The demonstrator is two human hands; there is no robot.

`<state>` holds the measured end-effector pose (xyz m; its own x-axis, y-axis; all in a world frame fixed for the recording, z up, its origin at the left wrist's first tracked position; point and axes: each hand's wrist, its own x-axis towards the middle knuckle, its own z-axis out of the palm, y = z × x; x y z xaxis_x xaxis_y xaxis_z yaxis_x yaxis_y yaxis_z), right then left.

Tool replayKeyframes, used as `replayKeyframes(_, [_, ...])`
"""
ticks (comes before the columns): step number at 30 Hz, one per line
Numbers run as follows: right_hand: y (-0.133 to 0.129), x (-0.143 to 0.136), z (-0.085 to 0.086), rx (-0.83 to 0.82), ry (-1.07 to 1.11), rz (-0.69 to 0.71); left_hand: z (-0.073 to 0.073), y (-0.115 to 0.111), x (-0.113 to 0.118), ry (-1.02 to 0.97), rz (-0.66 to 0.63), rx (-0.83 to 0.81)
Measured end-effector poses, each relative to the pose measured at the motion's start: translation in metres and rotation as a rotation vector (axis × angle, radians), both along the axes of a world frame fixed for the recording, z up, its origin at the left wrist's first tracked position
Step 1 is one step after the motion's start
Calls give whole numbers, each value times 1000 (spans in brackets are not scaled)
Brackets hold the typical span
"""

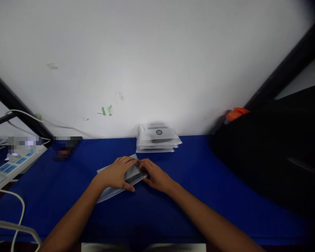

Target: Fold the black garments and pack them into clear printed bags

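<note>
A translucent plastic bag (109,193) with something dark inside lies slantwise on the blue tabletop. Across its upper side rests my left hand (118,174), palm down, thumb spread away from the fingers. My right hand (155,175) has its fingers curled round the bag's right end, by the dark content. What exactly is inside the bag cannot be made out. Just beyond my hands, a stack of similar flat bags (157,138) sits against the wall, the top one printed with dark lettering and a round logo.
A white power strip (13,166) with cables lies at the left edge, near a partly blurred dark object (68,148). On the right, a large black shape (267,157) covers the table's side, with an orange item (237,113) behind it. A white wall (157,70) closes off the back.
</note>
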<state>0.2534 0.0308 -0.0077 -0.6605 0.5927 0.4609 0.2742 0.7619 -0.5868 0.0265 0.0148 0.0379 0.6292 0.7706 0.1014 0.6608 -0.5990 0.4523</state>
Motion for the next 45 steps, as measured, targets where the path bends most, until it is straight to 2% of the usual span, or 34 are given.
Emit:
replayKeyframes(3, [4, 0, -3, -24, 32, 21, -1, 5, -7, 37, 9, -9])
replayKeyframes(9, [8, -2, -3, 79, -98, -82, -2, 13, -17, 46, 30, 43])
replayKeyframes(15, [7, -1, 1, 108, -155, -138, -5, 5, 4, 28, 25, 199])
replayKeyframes(20, [12, 3, 2, 117, -170, -208, -18, 5, 23, 35, 79, 287])
replayKeyframes(25, [13, 5, 4, 128, -194, -207, -28, 8, 24, 14, 78, 363])
replayKeyframes(30, [9, 2, 5, 160, -238, -168, -33, 9, 26, -24, 52, 385])
replayKeyframes(37, [8, -1, 5, 211, -280, -136, -24, 7, 26, 6, 20, 368])
replayKeyframes(41, [14, 6, 10, 200, -225, -189, -13, 13, 8, -56, 38, 391])
replayKeyframes(45, [26, 19, 11, 164, -146, -242, -3, 22, -19, -86, 43, 319])
